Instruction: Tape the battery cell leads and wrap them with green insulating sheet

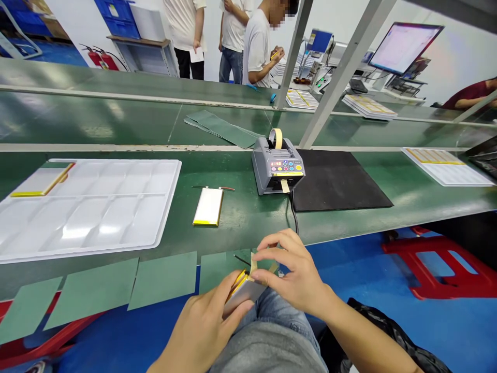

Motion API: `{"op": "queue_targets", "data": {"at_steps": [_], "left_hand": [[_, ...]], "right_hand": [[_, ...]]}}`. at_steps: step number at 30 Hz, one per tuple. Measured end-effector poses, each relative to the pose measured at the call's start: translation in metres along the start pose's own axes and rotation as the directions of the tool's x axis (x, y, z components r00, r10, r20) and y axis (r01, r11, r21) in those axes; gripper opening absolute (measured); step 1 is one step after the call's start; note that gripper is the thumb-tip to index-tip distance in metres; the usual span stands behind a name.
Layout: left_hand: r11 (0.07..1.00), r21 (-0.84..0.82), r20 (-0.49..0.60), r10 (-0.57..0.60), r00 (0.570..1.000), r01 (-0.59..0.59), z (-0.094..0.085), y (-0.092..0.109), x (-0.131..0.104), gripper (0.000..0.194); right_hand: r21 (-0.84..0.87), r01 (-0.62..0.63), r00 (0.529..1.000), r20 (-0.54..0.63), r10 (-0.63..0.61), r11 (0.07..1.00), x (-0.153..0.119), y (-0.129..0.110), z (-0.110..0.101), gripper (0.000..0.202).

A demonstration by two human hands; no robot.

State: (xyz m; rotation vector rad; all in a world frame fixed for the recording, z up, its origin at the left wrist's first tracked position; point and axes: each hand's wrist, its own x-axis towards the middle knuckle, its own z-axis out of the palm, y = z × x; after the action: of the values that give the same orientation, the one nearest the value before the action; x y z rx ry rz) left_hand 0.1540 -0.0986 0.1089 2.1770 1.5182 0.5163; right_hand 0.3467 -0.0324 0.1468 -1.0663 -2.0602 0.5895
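Note:
My left hand [212,321] grips a flat silver battery pack [244,294] with yellow edges, held above my lap. At the pack's upper end, my right hand [293,264] pinches a short strip of pale tape [253,263] between thumb and fingers. A dark wire sticks out there, to the left of the tape. On the green bench lies a second battery pack [208,207], its black and red leads pointing away from me. Behind and to the right of it stands a grey tape dispenser [278,166], a piece of tape hanging from its front.
A white tray [169,207] with packs in its far left corner is at left. Green sheets [163,280] line the bench's front edge. A black mat [341,181] lies right of the dispenser. Metal posts, a red stool [446,264] and several people farther back are in view.

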Motion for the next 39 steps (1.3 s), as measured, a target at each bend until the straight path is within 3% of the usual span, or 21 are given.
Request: {"op": "queue_targets", "data": {"at_steps": [7,12,16,21,24,27,30,35,39], "left_hand": [[0.999,-0.02,0.091,-0.029,0.995,0.031,-0.005,0.002,0.003,0.035],[0.99,-0.07,0.229,-0.102,0.968,0.121,-0.012,0.004,0.002,0.035],[0.968,-0.085,0.316,-0.199,0.928,0.236,-0.018,0.009,0.004,0.038],[0.944,-0.105,0.391,-0.25,0.886,0.313,-0.026,0.014,0.009,0.074],[0.952,-0.129,0.433,-0.196,0.88,0.276,-0.03,0.014,0.012,0.064],[0.95,-0.164,0.428,-0.173,0.887,0.264,-0.032,0.014,0.013,0.047],[0.942,-0.182,0.422,-0.185,0.887,0.283,-0.03,0.014,0.012,0.044],[0.94,-0.187,0.401,-0.191,0.896,0.284,-0.024,0.012,0.008,0.038],[0.961,-0.153,0.304,-0.174,0.937,0.229,-0.015,0.007,0.006,0.036]], "right_hand": [[0.094,-0.069,0.994,0.093,0.06,0.993,-0.002,0.003,0.002,0.007],[0.253,-0.272,0.928,0.325,0.183,0.928,0.005,0.006,-0.001,0.008],[0.261,-0.267,0.896,0.421,0.14,0.928,0.008,0.008,-0.001,0.01],[0.252,-0.16,0.93,0.363,0.06,0.954,0.001,0.009,0.003,0.012],[0.254,-0.196,0.913,0.399,0.082,0.947,-0.002,0.01,0.003,0.01],[0.248,-0.31,0.878,0.446,0.176,0.918,-0.002,0.012,0.001,0.009],[0.251,-0.351,0.868,0.448,0.213,0.902,0.0,0.013,-0.003,0.007],[0.226,-0.271,0.893,0.422,0.157,0.935,0.0,0.008,-0.003,0.01],[0.26,-0.235,0.931,0.336,0.141,0.937,-0.002,0.003,0.003,0.01]]}}
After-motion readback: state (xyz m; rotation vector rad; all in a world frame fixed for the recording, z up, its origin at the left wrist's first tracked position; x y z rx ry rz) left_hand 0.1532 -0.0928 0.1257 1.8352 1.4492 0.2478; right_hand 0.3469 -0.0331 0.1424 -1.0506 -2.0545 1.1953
